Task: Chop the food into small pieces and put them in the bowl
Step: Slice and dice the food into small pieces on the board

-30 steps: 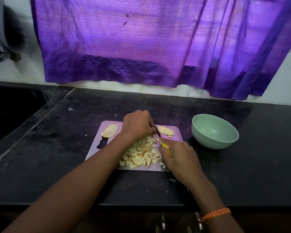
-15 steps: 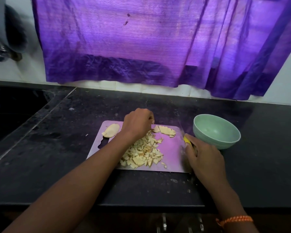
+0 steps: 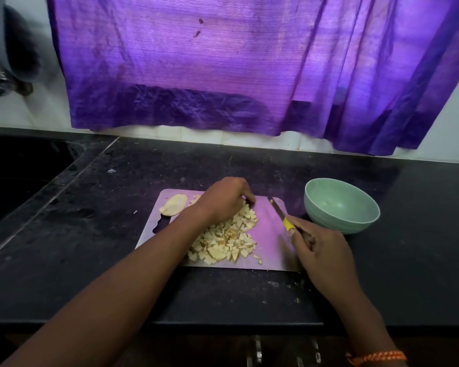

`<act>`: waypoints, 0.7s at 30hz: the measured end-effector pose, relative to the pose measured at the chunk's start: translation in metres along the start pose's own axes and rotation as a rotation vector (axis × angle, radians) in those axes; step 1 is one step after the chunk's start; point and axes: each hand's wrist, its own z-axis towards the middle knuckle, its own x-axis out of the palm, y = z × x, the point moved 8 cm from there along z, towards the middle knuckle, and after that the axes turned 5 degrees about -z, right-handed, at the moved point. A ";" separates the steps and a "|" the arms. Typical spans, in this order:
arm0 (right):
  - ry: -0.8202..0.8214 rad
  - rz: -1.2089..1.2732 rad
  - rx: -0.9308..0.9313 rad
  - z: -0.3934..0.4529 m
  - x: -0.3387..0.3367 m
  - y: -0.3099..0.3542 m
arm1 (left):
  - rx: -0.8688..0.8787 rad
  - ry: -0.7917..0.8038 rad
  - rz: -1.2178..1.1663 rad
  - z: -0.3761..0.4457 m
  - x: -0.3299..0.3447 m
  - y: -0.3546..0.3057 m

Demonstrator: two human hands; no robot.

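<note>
chopping on the cutting board (image 3: 270, 234)
right hand (image 3: 319, 247) grips the knife (image 3: 280, 213); left hand (image 3: 223, 200), fingers curled, rests on the chopped pieces (image 3: 225, 242) beside the bowl (image 3: 341, 205).

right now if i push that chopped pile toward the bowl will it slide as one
Probably not: the pile is many loose small cubes, so it should spread and shed strays. Pieces look light. The board looks smooth, so they likely slide easily.

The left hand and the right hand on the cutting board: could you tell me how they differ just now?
The left hand lies knuckles up over the far end of the chopped pieces, with no tool; the right hand grips a yellow-handled knife. The left is mid-board, the right at the edge nearest the green bowl. Both are over the cutting board.
</note>
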 end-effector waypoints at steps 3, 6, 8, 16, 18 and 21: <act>0.017 -0.115 0.004 0.000 -0.002 0.009 | -0.004 -0.026 -0.063 0.000 -0.005 0.000; 0.108 -0.190 -0.016 -0.002 0.005 0.019 | -0.020 -0.060 -0.096 -0.002 -0.012 0.002; 0.143 -0.204 -0.027 -0.003 0.012 0.027 | -0.023 -0.074 -0.113 -0.002 -0.015 0.003; 0.162 -0.011 -0.113 -0.001 0.037 0.073 | -0.064 -0.161 -0.197 -0.006 -0.041 0.016; 0.148 0.056 -0.117 0.001 0.038 0.077 | -0.042 -0.139 -0.219 -0.007 -0.045 0.019; 0.165 0.182 -0.093 0.002 0.043 0.069 | -0.010 -0.087 -0.274 -0.011 -0.054 0.018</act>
